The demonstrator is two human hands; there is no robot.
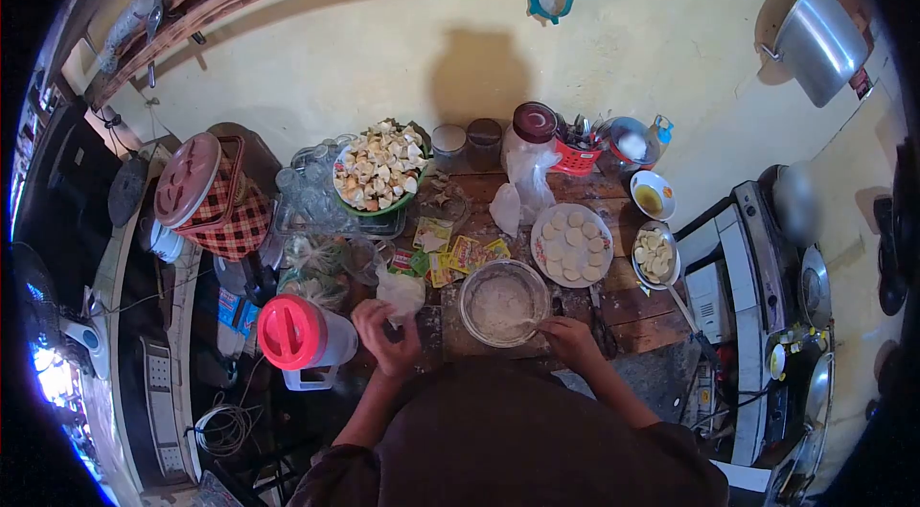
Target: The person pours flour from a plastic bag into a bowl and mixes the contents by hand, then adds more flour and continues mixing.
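Note:
A round metal bowl of pale floury mixture stands at the table's near edge. My right hand is closed at its lower right rim, fingers pinched on something thin that I cannot make out clearly. Left of the bowl, my left hand is bent beside a whitish plastic bag, its fingertips close to or touching the bag. Behind the bowl lie yellow and green sachets. To its right, a plate carries several flat pale rounds.
A pink-lidded jug stands by my left forearm. Farther back is a green bowl heaped with pale chunks. At the right are a bowl of yellow liquid and a pan of pale pieces, its handle pointing toward me.

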